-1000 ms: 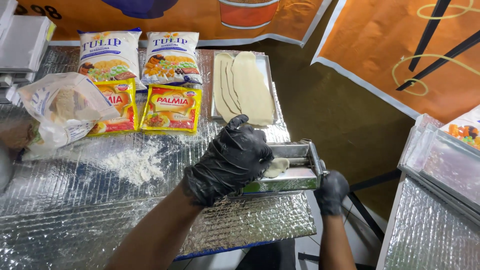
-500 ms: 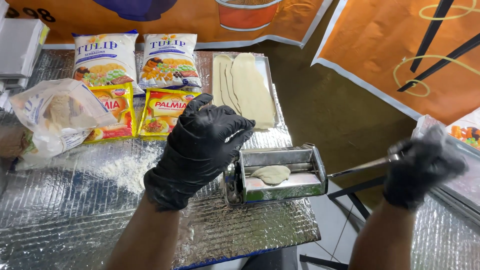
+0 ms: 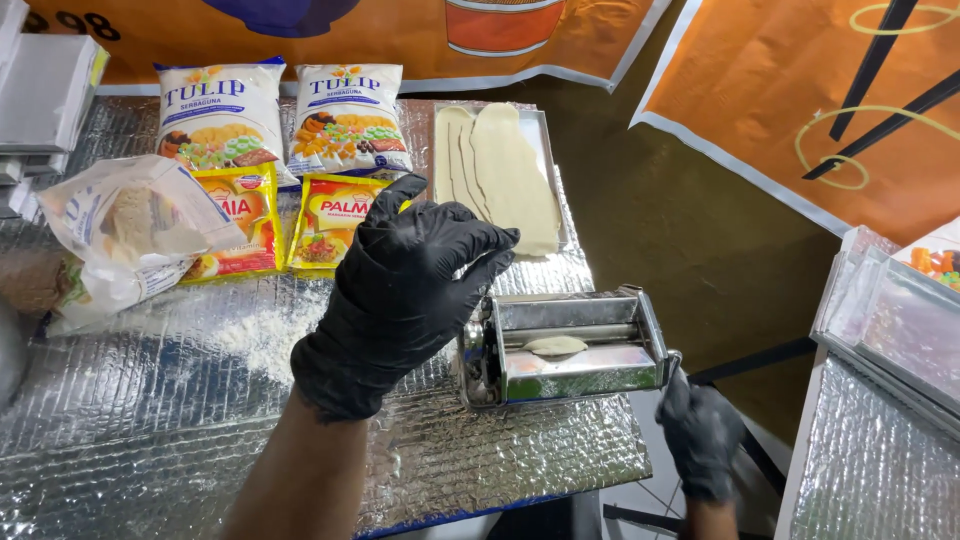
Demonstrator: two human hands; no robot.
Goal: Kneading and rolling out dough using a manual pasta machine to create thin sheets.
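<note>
Two gloved hands are yours: your left hand (image 3: 400,290) hangs above the middle of the frame with fingers loosely spread, holding nothing, while your right hand (image 3: 700,440) sits low at the lower right, closed around what looks like the crank at the side of the pasta roller (image 3: 565,345), though the grip itself is hard to make out. Several flattened dough sheets (image 3: 500,170) already lie on the metal tray (image 3: 547,125) at the upper middle, so part of the rolling looks done. One small dough piece (image 3: 555,346) rests in the roller's slot, seemingly not yet passed through. It lies just right of and below your open left hand, apart from it, and up-left of your right hand. Loose flour (image 3: 265,335) dusts the foil-covered table (image 3: 130,420) at centre left.
</note>
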